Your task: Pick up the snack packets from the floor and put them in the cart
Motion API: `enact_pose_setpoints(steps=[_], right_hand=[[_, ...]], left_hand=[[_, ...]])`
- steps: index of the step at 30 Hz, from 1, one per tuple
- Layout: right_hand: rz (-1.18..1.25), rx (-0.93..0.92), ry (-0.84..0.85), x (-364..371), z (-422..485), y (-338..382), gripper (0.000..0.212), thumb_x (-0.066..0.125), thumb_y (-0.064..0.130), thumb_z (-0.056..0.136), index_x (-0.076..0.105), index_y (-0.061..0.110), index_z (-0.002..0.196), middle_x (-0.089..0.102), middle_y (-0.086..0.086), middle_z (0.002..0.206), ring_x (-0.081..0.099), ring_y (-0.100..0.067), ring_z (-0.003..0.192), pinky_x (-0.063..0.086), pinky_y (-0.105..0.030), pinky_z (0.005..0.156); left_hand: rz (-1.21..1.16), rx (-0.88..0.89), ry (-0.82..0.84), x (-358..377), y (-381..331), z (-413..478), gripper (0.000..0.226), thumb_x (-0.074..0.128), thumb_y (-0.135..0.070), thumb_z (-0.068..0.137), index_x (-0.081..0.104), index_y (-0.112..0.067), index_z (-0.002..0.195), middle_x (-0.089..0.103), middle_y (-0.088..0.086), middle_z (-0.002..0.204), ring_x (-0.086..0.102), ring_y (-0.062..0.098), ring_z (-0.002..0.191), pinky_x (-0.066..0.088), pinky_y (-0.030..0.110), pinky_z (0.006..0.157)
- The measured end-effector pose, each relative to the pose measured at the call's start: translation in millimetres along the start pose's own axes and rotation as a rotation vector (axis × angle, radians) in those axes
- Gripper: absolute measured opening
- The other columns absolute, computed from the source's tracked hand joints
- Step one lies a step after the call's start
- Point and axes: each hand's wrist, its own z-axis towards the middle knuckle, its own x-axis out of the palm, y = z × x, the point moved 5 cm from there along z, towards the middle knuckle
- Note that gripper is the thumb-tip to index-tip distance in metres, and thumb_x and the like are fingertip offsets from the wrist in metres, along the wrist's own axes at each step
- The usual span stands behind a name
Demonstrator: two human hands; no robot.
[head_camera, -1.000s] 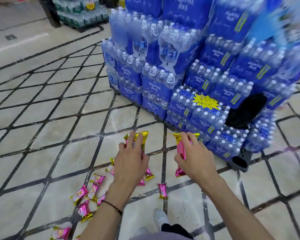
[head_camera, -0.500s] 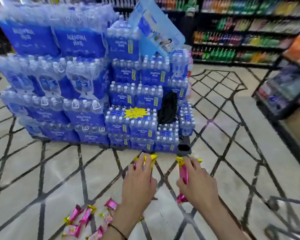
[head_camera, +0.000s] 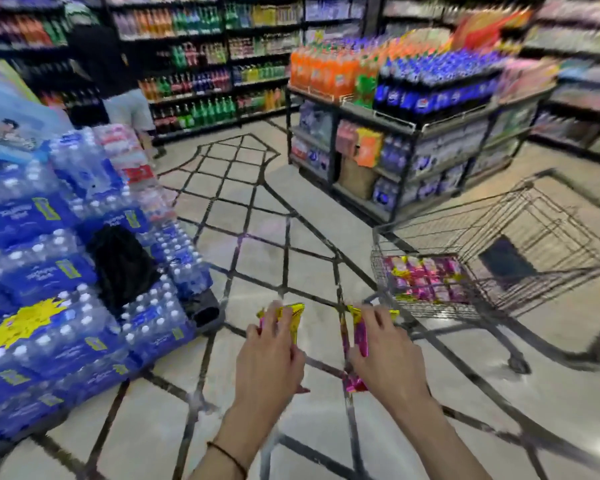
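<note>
My left hand (head_camera: pixel 269 358) grips pink and gold snack packets (head_camera: pixel 293 315) whose gold ends stick out past the fingers. In my right hand (head_camera: pixel 387 355) are more pink packets (head_camera: pixel 359 336), one end hanging below the palm. Both hands are held up in front of me, above the floor. The wire shopping cart (head_camera: pixel 492 282) stands to the right, just beyond my right hand. Several pink snack packets (head_camera: pixel 426 277) lie in its basket. No packets on the floor are in view.
A tall stack of blue bottled-water packs (head_camera: pixel 66 306) fills the left, with a black bag (head_camera: pixel 122 265) hanging on it. A drinks display rack (head_camera: pixel 406 133) stands behind the cart. Another person (head_camera: pixel 129 105) stands far back by the shelves. Tiled floor (head_camera: pixel 257 216) lies ahead.
My view has swung right, away from the packets on the floor, and the cart has come into view. Both hands still hold their packets and have risen with me.
</note>
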Motion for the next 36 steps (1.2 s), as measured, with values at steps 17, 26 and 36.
enact_pose_setpoints(steps=[17,26,36], right_hand=[[0.001,0.456,0.016,-13.9,80.2,-300.5,0.06,0.056,0.039,0.084,0.032,0.029,0.138,0.046,0.002,0.132,0.063,-0.027,0.097,0.041,-0.033,0.06],[-0.037,0.385,0.008,-19.6,255.9,-395.1,0.054,0.054,0.04,0.091,0.03,0.031,0.138,0.045,0.005,0.132,0.063,-0.024,0.096,0.051,-0.031,0.058],[0.002,0.396,0.091,-1.9,392.3,-496.8,0.057,0.054,0.043,0.091,0.031,0.026,0.14,0.045,-0.001,0.139,0.066,-0.022,0.094,0.058,-0.033,0.064]], left_hand=[[-0.095,0.386,0.168,133.2,-295.7,183.3,0.067,0.055,-0.036,0.092,0.022,-0.032,0.15,0.018,-0.008,0.161,0.043,0.029,0.126,0.054,0.036,0.086],[-0.091,0.366,0.222,202.3,-353.1,352.8,0.062,0.05,-0.04,0.095,0.024,-0.03,0.149,0.022,-0.003,0.161,0.042,0.03,0.13,0.055,0.042,0.087],[-0.059,0.265,0.276,252.8,-407.9,496.3,0.06,0.053,-0.031,0.094,0.029,-0.026,0.149,0.023,-0.001,0.162,0.044,0.033,0.129,0.058,0.042,0.084]])
